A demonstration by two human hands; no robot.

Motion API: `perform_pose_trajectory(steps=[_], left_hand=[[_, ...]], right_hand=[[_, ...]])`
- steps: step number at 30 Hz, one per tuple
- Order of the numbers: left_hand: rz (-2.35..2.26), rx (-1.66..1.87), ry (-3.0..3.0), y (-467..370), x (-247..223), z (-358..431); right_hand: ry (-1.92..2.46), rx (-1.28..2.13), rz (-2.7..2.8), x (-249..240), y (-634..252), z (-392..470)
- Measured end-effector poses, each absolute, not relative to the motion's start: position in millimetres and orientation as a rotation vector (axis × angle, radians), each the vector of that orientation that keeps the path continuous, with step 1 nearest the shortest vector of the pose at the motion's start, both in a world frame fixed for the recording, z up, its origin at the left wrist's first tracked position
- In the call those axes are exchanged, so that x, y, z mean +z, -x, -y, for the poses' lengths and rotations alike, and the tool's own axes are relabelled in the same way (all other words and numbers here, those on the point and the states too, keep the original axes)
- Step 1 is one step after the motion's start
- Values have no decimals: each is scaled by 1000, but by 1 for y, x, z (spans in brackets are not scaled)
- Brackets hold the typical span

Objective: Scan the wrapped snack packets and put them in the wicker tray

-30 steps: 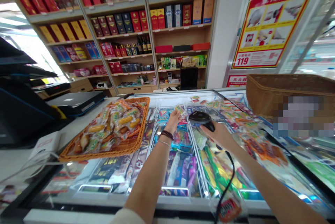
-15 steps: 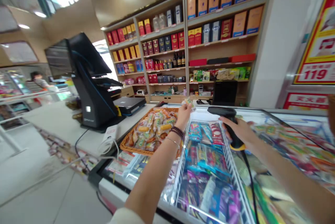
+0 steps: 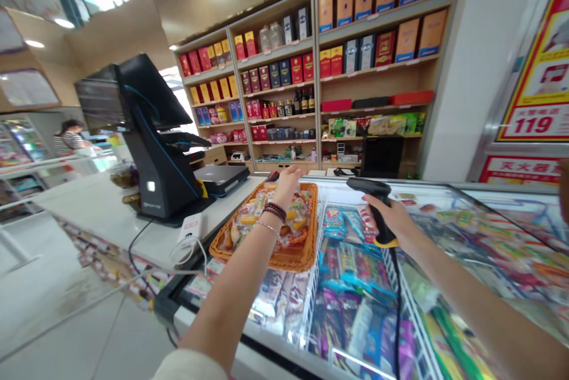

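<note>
My left hand (image 3: 288, 183), with beads and a bracelet at the wrist, is over the back of an orange wicker basket (image 3: 291, 260). Small wrapped snacks (image 3: 249, 214) fill much of this basket. The fingers are blurred, and whether they hold anything cannot be made out. To the right, my right hand (image 3: 387, 214) grips the handle of a black barcode scanner (image 3: 368, 186) with a yellow base edge, its head pointing left. The scanner's cable hangs down over the freezer.
A glass-topped freezer (image 3: 284, 326) holds packaged goods. At the left are a black cash register (image 3: 155, 149), a flat black device (image 3: 221, 178) and a white box (image 3: 192, 226) with a cable. Boxed goods fill shelves behind. A person in stripes (image 3: 69, 141) is far left.
My left hand has moved left from beyond the basket's right side to above it, and the small packet seen in its fingers no longer shows. My right hand and the scanner have shifted slightly left.
</note>
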State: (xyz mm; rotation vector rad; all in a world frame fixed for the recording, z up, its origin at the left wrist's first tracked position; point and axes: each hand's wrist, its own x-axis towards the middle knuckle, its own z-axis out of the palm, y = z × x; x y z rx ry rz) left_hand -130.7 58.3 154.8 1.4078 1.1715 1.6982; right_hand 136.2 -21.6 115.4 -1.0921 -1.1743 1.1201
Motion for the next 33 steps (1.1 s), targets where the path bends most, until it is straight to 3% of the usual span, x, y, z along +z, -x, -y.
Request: perform_pose_trajectory(steps=[8, 16, 25, 33], left_hand=[[-1024, 1381, -1792, -39, 132, -79], [-1139, 1030, -2227, -182, 64, -100], [-1247, 725, -2432, -242, 40, -143], [-1315, 634, -2508, -226, 30, -122]], right_hand=[[1151, 816, 964, 118, -234, 56], [1284, 721, 737, 70, -292, 65], [1289, 822, 599, 36, -301, 54], [1291, 782, 636, 38, -297, 55]])
